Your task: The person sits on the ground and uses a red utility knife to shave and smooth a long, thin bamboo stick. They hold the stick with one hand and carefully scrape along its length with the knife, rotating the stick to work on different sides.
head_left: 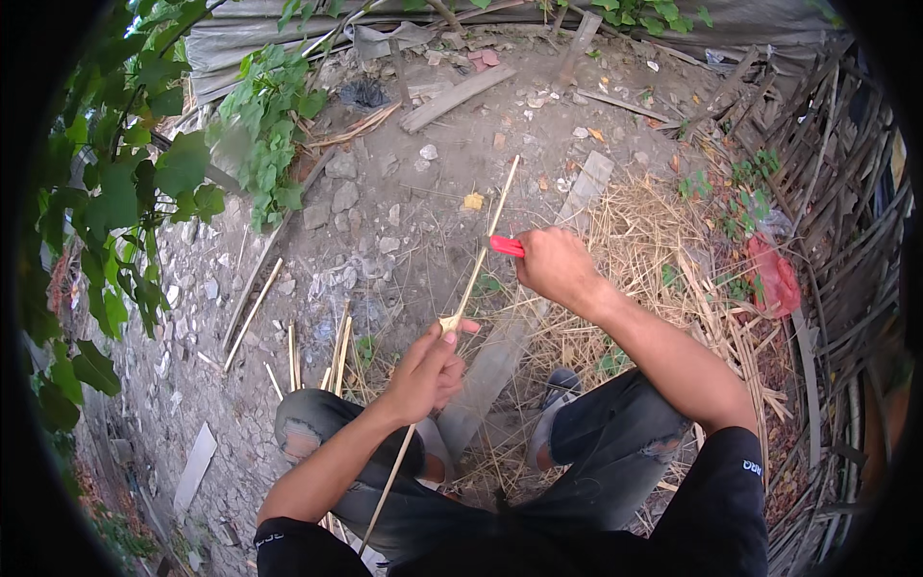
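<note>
A long, thin bamboo strip [473, 277] runs slantwise from above my lap to a point ahead of my hands. My left hand [430, 367] is closed around its middle, thumb on top, with a small pale-yellow piece at the thumb and fingertip. Farther up, my right hand [560, 266] grips a bright red tool [506, 246] that looks like a knife or cutter handle. The tool's end meets the strip or lies right beside it; no blade can be made out.
A wooden plank [490, 370] lies between my feet. Straw-like shavings [630, 240] heap up on the right, near a red plastic bag [772, 274] and a pile of sticks [832, 183]. Several cut strips [341, 351] stand by my left knee. Leafy branches [125, 183] hang at left.
</note>
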`<state>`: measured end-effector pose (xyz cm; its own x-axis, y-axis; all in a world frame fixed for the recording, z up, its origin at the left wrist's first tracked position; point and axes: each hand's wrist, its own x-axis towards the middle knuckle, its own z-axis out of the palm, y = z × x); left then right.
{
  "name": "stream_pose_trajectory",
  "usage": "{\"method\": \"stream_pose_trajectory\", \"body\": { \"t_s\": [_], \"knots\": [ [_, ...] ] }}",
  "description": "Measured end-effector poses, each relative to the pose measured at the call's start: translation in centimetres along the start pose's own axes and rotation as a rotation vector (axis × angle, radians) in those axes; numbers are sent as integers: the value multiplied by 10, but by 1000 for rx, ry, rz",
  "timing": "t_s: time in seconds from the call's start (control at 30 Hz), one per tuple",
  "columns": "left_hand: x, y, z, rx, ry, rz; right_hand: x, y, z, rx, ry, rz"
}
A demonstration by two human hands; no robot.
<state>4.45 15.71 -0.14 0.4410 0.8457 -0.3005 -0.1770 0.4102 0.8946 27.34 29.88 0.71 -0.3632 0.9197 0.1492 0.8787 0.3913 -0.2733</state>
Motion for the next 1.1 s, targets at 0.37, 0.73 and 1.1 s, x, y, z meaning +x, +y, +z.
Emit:
{"method": "stream_pose_trajectory", "body": {
  "t_s": [0.37, 0.73, 1.1],
  "knots": [
    [-2, -15, 7, 238, -103, -4, 40, 157, 11, 16, 134, 529],
    [30, -17, -4, 468, 210, 222, -12, 1, -3, 104, -141, 6],
    [24, -9, 6, 244, 154, 24, 23, 9, 10, -15, -123, 140]
  ]
}}
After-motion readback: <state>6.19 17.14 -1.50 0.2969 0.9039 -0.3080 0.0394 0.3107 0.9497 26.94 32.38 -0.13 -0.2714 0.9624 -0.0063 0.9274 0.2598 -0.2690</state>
